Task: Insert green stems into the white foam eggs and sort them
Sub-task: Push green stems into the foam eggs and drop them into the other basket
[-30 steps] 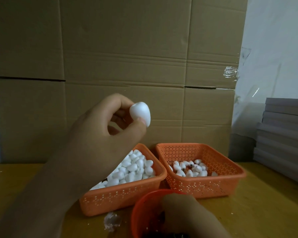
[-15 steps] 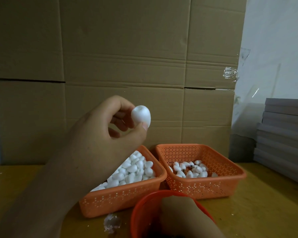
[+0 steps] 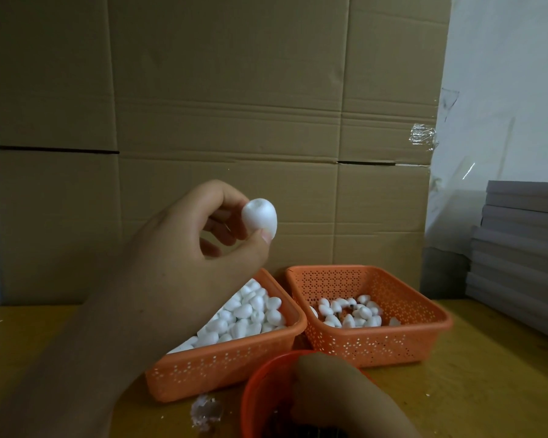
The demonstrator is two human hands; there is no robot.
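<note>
since a second ago my left hand (image 3: pixel 184 267) has rolled the egg (image 3: pixel 259 218) a little between thumb and fingertips, so its blunt end now tips up; the hand itself sits in about the same place, raised in front of the cardboard (image 3: pixel 234 105). my right hand (image 3: pixel 339 390) has stayed down in the bowl (image 3: pixel 260 384).

left hand: i pinch the egg, thumb under it, fingertips behind. right hand: its back faces me and the fingers are hidden inside the bowl, so i cannot tell whether it grips a stem. no green stem shows anywhere.

to do this step well, i judge i should keep the pinch light, since foam dents easily, and hold the egg steady with one end facing my right hand. then i bring a stem up and push it straight along the egg's long axis, not at a slant, so it does not break out of the side.

counting, left to right: one egg in my hand; one left basket (image 3: pixel 222 371) heaped with plain eggs, too many to count; one scrap of crumpled film (image 3: pixel 207 412) on the table (image 3: pixel 487 390); one bowl; one right basket (image 3: pixel 377 346) with roughly a dozen or more eggs, dark bits among them; one stack of grey boards (image 3: pixel 525 257) at the far right.
</note>
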